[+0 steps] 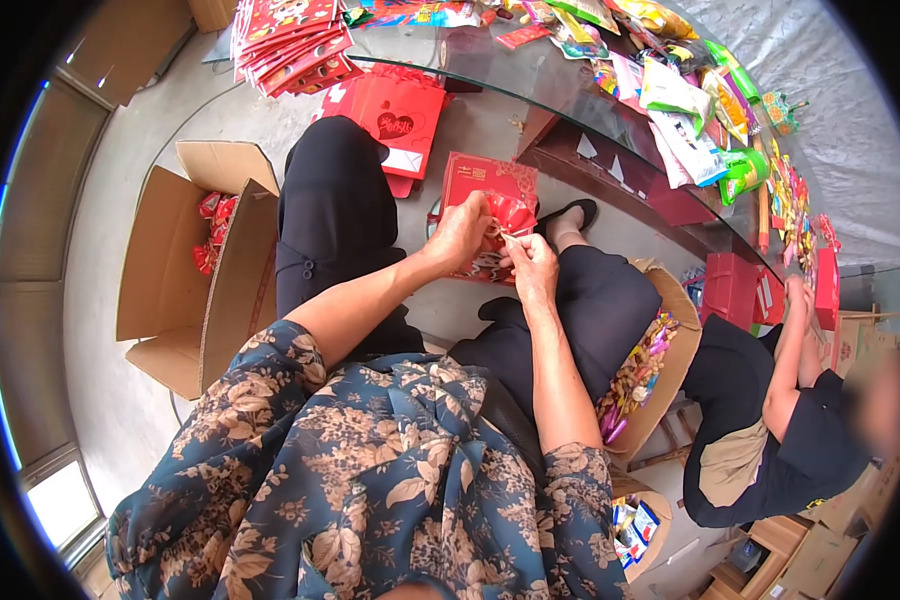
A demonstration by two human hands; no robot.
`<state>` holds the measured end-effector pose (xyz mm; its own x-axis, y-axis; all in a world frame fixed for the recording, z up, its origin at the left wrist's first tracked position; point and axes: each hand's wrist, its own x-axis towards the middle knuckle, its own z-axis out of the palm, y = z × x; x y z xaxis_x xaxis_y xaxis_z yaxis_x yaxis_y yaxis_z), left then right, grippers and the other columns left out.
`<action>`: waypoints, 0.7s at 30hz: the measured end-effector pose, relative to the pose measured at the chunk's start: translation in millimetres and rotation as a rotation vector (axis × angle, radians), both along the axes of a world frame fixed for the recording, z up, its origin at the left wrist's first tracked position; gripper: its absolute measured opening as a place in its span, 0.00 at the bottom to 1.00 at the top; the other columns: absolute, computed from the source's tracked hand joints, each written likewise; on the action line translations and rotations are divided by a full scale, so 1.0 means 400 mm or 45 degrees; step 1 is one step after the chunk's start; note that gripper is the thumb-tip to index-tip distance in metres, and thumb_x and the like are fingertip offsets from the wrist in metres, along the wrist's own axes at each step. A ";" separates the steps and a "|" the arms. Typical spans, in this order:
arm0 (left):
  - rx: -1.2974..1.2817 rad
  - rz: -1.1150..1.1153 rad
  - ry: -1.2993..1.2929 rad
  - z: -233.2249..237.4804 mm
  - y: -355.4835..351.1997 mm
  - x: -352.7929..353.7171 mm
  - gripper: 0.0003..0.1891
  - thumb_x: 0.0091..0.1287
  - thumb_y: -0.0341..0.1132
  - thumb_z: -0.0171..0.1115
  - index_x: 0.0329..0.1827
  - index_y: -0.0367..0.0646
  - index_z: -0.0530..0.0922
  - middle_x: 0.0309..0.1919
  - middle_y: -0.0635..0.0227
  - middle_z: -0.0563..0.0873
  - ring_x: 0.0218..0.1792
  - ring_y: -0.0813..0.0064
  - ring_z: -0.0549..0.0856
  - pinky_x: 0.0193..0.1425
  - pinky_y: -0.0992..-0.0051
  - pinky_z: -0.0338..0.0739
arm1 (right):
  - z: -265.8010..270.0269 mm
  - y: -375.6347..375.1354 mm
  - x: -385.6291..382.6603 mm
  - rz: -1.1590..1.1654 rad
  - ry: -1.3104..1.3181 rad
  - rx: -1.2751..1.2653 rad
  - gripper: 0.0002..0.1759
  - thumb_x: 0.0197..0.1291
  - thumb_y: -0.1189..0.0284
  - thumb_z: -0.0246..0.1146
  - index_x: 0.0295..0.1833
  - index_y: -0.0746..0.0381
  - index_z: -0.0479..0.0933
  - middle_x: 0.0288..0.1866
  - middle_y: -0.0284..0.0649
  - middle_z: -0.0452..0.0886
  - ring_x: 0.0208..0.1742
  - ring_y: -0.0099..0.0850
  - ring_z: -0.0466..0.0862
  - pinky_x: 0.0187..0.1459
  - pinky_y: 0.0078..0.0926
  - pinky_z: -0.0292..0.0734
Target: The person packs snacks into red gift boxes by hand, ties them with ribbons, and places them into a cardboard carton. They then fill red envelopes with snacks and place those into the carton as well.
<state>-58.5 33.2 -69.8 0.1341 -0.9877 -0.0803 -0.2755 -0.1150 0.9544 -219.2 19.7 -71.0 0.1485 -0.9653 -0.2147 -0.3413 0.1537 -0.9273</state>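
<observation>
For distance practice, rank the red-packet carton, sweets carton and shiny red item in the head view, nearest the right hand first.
1. Shiny red item: at the right hand.
2. Sweets carton: right side.
3. Red-packet carton: far left.

Light is bright and soft, the lower-left window (65, 505) glares, and black-rimmed edges bow.

– How many hands do you have there?
– Two: my left hand (458, 232) and right hand (535, 272), on one red pouch (511, 214).
– Open cartons (162, 255) beside you?
– Three.
– Anything else?
– One glass-topped table (560, 82), one black shoe (588, 211), one co-worker (805, 440) beside me.
</observation>
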 end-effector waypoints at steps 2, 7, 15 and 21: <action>0.100 0.025 0.169 0.003 -0.004 0.005 0.04 0.70 0.26 0.52 0.42 0.36 0.67 0.27 0.52 0.84 0.29 0.60 0.88 0.24 0.66 0.80 | -0.001 0.001 -0.003 0.000 -0.008 0.004 0.08 0.62 0.70 0.63 0.35 0.65 0.76 0.29 0.39 0.85 0.26 0.22 0.82 0.28 0.23 0.74; 0.249 0.127 0.577 -0.028 -0.019 0.011 0.03 0.73 0.26 0.49 0.42 0.36 0.66 0.32 0.55 0.82 0.30 0.61 0.89 0.27 0.69 0.84 | -0.005 -0.003 -0.010 -0.021 0.032 0.065 0.07 0.65 0.71 0.61 0.37 0.64 0.76 0.31 0.39 0.85 0.28 0.23 0.83 0.30 0.21 0.74; 0.236 0.140 0.741 -0.047 -0.019 0.020 0.02 0.74 0.25 0.49 0.42 0.37 0.66 0.35 0.58 0.80 0.32 0.62 0.89 0.28 0.72 0.85 | -0.022 -0.012 -0.035 -0.025 -0.147 0.196 0.07 0.64 0.70 0.63 0.39 0.63 0.77 0.31 0.37 0.85 0.27 0.21 0.83 0.28 0.18 0.73; 0.177 -0.040 0.507 -0.031 0.000 0.020 0.07 0.73 0.32 0.54 0.45 0.37 0.69 0.33 0.59 0.84 0.34 0.70 0.89 0.32 0.74 0.84 | -0.004 -0.008 -0.022 0.010 -0.157 0.237 0.09 0.63 0.67 0.65 0.41 0.63 0.77 0.31 0.36 0.84 0.27 0.21 0.82 0.28 0.18 0.73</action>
<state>-50.3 33.0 -82.2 0.0356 -0.9668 -0.2529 0.1060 -0.2480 0.9629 -228.1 16.5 -72.5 0.1918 -0.9094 -0.3692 -0.2289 0.3243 -0.9178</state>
